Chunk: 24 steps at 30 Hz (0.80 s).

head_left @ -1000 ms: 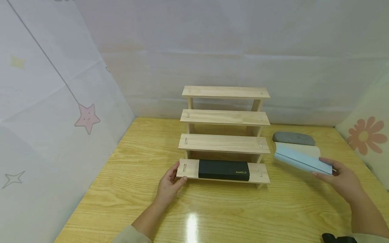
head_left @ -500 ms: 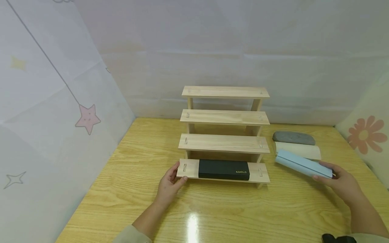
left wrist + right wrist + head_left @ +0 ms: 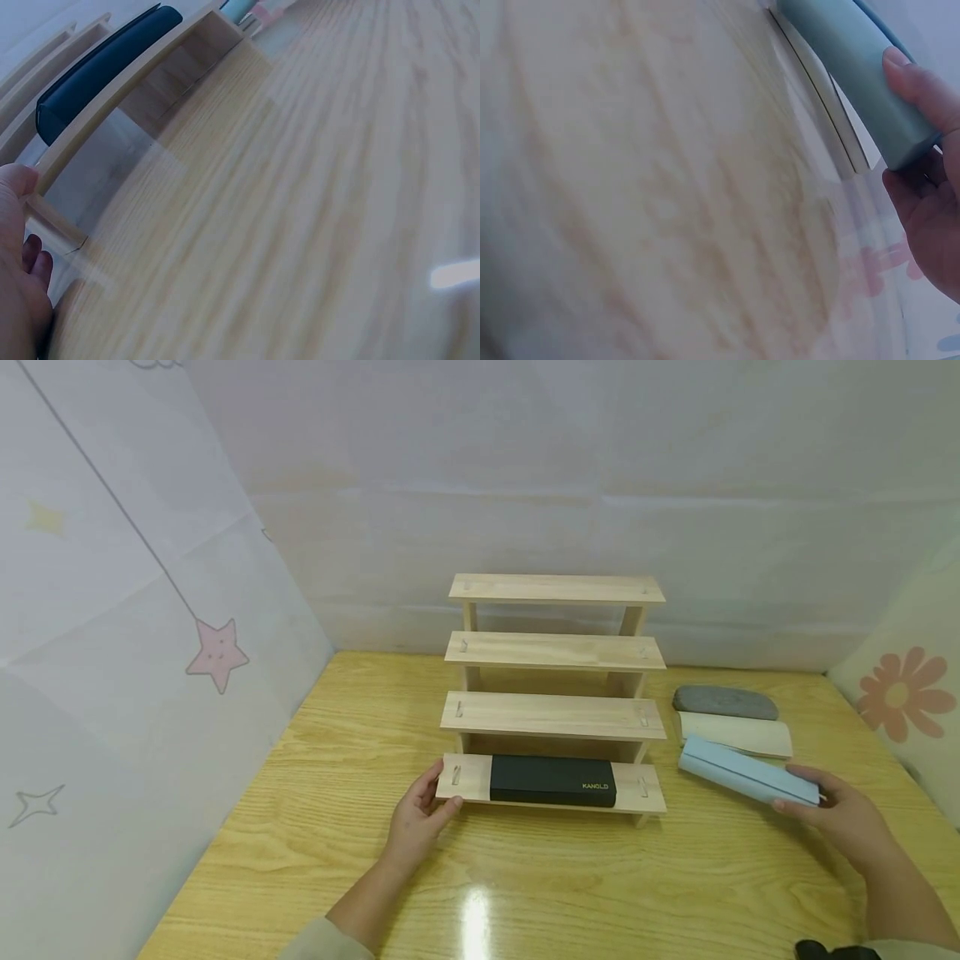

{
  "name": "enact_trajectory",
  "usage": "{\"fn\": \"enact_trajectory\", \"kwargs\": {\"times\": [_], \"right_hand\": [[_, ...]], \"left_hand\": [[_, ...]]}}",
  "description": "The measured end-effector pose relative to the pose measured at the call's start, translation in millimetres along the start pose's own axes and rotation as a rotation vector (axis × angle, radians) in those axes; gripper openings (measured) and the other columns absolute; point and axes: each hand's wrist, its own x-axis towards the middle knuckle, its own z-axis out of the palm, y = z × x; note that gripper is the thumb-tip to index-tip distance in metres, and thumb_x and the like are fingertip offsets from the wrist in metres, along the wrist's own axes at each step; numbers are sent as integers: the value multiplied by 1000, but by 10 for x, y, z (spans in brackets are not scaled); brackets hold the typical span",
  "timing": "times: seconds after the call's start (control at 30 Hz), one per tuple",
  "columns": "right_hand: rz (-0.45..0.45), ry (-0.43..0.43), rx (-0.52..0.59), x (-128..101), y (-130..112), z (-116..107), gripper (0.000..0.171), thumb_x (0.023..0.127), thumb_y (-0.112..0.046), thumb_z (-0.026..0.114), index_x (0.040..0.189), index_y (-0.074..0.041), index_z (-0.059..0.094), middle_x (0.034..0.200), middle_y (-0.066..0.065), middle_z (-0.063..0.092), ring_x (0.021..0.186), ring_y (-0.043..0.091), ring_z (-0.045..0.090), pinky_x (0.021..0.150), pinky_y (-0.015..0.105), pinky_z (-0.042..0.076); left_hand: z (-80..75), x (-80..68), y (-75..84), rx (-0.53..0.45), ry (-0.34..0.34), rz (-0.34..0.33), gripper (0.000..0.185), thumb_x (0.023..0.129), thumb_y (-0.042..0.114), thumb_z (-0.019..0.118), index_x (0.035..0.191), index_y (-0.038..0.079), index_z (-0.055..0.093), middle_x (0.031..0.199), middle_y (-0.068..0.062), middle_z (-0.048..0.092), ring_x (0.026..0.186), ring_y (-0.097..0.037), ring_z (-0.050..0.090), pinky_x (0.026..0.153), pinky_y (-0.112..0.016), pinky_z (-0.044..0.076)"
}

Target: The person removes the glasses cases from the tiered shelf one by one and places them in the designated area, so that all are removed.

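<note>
A tiered wooden shelf with several steps stands mid-table. My left hand grips the left end of its lowest board, thumb at the front edge. On that board lies a black glasses case with gold lettering; it looks dark teal in the left wrist view. To the right of the shelf, my right hand holds a light blue glasses case by its right end, thumb on the near side and fingers behind. The blue case slants, its far end pointing left toward the shelf.
A cream case lies just beyond the blue one, partly covered by it in the head view. Behind that rests a grey case. A patterned cloth backdrop closes off the back and sides. A black object shows by the right sleeve.
My right hand has shifted slightly toward me with the blue case, uncovering more of the cream case. The left hand and the shelf have stayed put.
</note>
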Motion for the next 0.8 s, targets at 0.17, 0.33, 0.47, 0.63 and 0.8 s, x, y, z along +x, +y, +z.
{"fn": "enact_trajectory", "kwargs": {"times": [0.17, 0.33, 0.47, 0.63, 0.8], "right_hand": [[5, -2, -8, -1, 13, 13, 87, 91, -48, 66, 155, -6, 23, 148, 44, 22, 126, 63, 34, 65, 9, 43], [3, 2, -36, 4, 25, 18, 89, 90, -49, 66, 154, -3, 24, 146, 45, 24, 125, 63, 36, 65, 8, 41], [7, -1, -53, 14, 52, 23, 91, 90, -49, 67, 154, -2, 23, 146, 44, 27, 124, 58, 39, 70, 15, 40], [3, -4, -72, 32, 94, 47, 92, 90, -49, 67, 153, 1, 22, 145, 44, 29, 123, 56, 40, 86, 45, 45], [0, -16, -95, 52, 120, 56, 93, 90, -50, 66, 152, 4, 22, 144, 47, 25, 125, 61, 35, 94, 67, 37]], "left_hand": [[1, -1, 0, 1, 3, -1, 68, 90, 9, 70, 148, -2, 36, 157, -17, 34, 145, -30, 33, 111, -33, 39], [4, -4, 5, 0, 5, 3, 68, 90, 8, 70, 148, -2, 36, 157, -17, 33, 145, -30, 33, 113, -37, 38], [7, -7, 13, -5, 6, 9, 67, 90, 8, 70, 148, -3, 36, 157, -18, 33, 144, -31, 34, 112, -37, 38], [10, -11, 23, -5, 2, 15, 67, 90, 8, 69, 148, -3, 36, 157, -19, 33, 144, -32, 33, 113, -40, 37], [9, -11, 17, 7, 1, 5, 68, 91, 10, 70, 148, -2, 36, 157, -18, 32, 145, -32, 31, 114, -44, 34]]}}
